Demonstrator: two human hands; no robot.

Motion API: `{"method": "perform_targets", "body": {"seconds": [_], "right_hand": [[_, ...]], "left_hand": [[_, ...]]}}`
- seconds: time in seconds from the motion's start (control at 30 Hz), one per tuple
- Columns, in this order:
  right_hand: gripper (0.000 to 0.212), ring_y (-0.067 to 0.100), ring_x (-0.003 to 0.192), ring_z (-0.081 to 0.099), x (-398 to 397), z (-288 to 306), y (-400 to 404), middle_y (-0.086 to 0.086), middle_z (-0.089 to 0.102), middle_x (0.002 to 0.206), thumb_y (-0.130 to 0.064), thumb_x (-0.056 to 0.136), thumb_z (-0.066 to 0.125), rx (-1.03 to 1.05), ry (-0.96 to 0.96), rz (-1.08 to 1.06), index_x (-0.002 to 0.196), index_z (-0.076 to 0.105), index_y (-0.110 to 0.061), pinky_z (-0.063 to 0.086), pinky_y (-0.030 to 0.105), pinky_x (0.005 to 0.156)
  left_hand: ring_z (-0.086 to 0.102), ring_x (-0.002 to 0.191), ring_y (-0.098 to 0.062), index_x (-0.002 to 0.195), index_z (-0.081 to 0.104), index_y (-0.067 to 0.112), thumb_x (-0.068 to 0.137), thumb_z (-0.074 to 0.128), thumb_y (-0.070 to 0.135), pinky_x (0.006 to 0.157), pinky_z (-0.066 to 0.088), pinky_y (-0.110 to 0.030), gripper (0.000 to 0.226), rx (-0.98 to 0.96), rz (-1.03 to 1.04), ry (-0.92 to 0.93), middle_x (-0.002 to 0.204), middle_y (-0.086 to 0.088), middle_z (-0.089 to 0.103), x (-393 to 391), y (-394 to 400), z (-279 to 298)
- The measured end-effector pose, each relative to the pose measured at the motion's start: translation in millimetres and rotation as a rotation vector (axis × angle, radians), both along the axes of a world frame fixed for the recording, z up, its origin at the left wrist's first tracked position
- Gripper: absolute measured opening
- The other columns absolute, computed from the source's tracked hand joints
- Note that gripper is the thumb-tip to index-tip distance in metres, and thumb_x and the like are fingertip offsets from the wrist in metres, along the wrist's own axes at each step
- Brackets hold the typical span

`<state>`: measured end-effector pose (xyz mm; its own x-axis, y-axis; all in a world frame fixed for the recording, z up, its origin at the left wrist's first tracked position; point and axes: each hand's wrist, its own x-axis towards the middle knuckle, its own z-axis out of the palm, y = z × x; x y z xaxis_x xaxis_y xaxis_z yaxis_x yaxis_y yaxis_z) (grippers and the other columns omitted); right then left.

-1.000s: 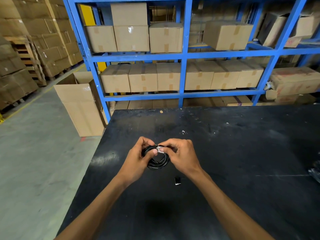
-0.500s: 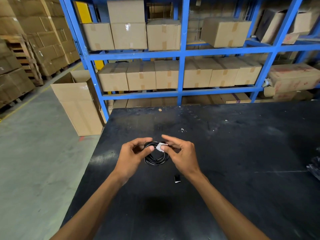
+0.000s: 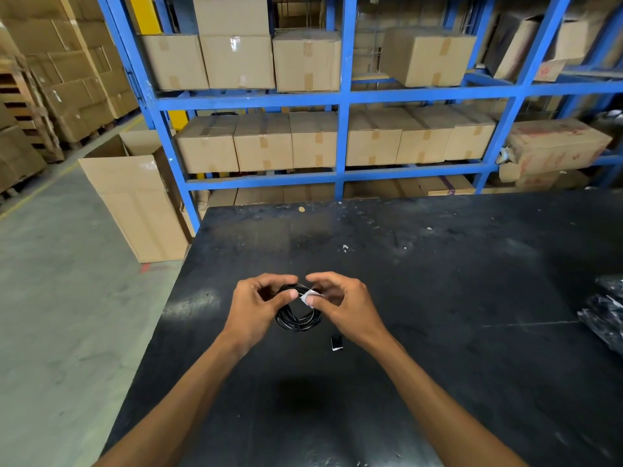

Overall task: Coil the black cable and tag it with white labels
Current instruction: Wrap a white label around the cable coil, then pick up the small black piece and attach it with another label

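- Since a second ago, both hands' fingers are loosening from their tight pinch.
- The left hand [image 3: 256,306] is holding the black cable [image 3: 297,320] coil above the table [image 3: 438,298], fingers curled.
- The right hand [image 3: 344,306] is pinching the white label [image 3: 309,295] on the coil's top.

Bare forearms, seemingly no sleeves.

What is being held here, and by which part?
The coiled black cable, gripped at its top by the left hand and right hand, beside the white label.
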<state>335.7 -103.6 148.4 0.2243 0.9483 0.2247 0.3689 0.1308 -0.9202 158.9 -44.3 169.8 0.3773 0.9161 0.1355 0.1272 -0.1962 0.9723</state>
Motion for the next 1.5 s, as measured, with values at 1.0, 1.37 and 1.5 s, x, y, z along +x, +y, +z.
{"method": "perform_targets", "body": {"seconds": [1.0, 1.37, 1.5], "right_hand": [[0.022, 0.027, 0.086, 0.074, 19, -65, -6, 0.016, 0.074, 0.098, -0.026, 0.097, 0.064, -0.360, 0.877, -0.003, 0.105, 0.068, -0.006, 0.062, 0.037, 0.073], [0.033, 0.026, 0.112, 0.062, 58, -166, 37, 0.015, 0.065, 0.121, 0.003, 0.091, 0.060, -0.657, -0.282, -0.114, 0.121, 0.067, -0.009, 0.045, 0.028, 0.099], [0.052, 0.028, 0.120, 0.057, 56, -189, 44, 0.013, 0.057, 0.126, 0.014, 0.083, 0.055, -0.630, -0.405, -0.033, 0.127, 0.065, -0.014, 0.042, 0.030, 0.106]], "left_hand": [[0.052, 0.088, -0.014, 0.093, 0.063, 0.020, 0.101, 0.039, 0.047, 0.080, 0.040, -0.034, 0.037, -0.573, -0.148, 0.034, 0.087, 0.007, 0.064, 27, 3, -62], [0.064, 0.097, -0.018, 0.114, 0.062, 0.016, 0.101, 0.044, 0.042, 0.084, 0.044, -0.035, 0.035, -0.697, -0.072, 0.005, 0.103, 0.000, 0.071, 17, 30, -77], [0.068, 0.093, -0.019, 0.101, 0.066, 0.018, 0.101, 0.045, 0.037, 0.089, 0.046, -0.037, 0.029, -0.736, -0.083, -0.042, 0.091, 0.002, 0.074, 10, 33, -86]]}}
